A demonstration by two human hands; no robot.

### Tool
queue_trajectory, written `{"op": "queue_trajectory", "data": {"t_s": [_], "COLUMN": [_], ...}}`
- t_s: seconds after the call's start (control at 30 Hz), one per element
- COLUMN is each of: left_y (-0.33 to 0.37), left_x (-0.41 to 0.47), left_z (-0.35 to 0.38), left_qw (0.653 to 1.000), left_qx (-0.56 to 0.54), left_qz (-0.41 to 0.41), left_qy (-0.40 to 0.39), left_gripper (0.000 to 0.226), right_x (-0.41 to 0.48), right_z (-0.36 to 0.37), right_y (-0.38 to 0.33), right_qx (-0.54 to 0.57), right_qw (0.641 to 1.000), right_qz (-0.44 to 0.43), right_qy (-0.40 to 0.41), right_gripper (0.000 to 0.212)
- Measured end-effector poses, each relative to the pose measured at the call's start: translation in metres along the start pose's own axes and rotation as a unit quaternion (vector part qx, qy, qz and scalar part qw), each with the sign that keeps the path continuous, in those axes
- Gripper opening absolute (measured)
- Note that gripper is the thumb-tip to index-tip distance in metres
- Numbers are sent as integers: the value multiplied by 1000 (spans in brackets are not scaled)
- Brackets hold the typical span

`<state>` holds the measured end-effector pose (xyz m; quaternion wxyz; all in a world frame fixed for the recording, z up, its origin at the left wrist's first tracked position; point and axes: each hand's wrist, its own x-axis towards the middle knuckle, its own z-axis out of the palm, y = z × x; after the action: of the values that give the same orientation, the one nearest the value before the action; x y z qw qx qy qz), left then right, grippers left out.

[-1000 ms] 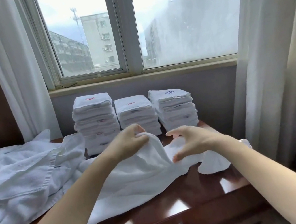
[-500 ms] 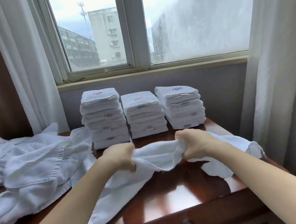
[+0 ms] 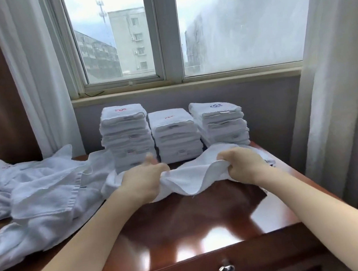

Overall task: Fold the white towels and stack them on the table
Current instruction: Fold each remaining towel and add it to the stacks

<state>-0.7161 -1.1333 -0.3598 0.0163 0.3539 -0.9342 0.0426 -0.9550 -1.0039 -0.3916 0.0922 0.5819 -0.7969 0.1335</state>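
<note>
White towel (image 3: 194,176): bunched, long axis running left to right across the table (image 3: 187,229), just in front of the three folded stacks (image 3: 174,136). The left hand (image 3: 144,180) grips its left end with fingers curled round the cloth and thumb raised; the right hand (image 3: 244,164) grips the right end likewise. The near edge sags between the hands toward the wood. Unfolded towels (image 3: 38,198) lie at left — bare tabletop shows toward the front edge.
</note>
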Motion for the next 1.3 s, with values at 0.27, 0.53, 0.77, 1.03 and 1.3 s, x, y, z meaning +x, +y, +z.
{"op": "queue_trajectory", "data": {"t_s": [0.27, 0.53, 0.77, 1.03, 1.3], "left_y": [22, 52, 81, 86, 92], "left_x": [13, 62, 110, 141, 152], "left_z": [-6, 13, 35, 63, 61], "left_qw": [915, 942, 957, 960, 964], "left_qx": [-135, -324, -286, -281, -230], "left_qz": [68, 74, 26, -5, 22], "left_qy": [-373, -43, 52, -1, -131], "left_gripper": [43, 23, 21, 23, 17], "right_x": [-19, -8, 7, 13, 17], "right_z": [-29, -21, 9, 35, 35], "right_y": [6, 47, 89, 124, 126], "right_qx": [95, 282, 258, 145, 116], "right_qw": [918, 952, 937, 949, 949], "right_qz": [44, 121, 227, 278, 292], "right_qy": [-383, -20, 68, -23, -34], "right_gripper": [36, 11, 25, 47, 28]}}
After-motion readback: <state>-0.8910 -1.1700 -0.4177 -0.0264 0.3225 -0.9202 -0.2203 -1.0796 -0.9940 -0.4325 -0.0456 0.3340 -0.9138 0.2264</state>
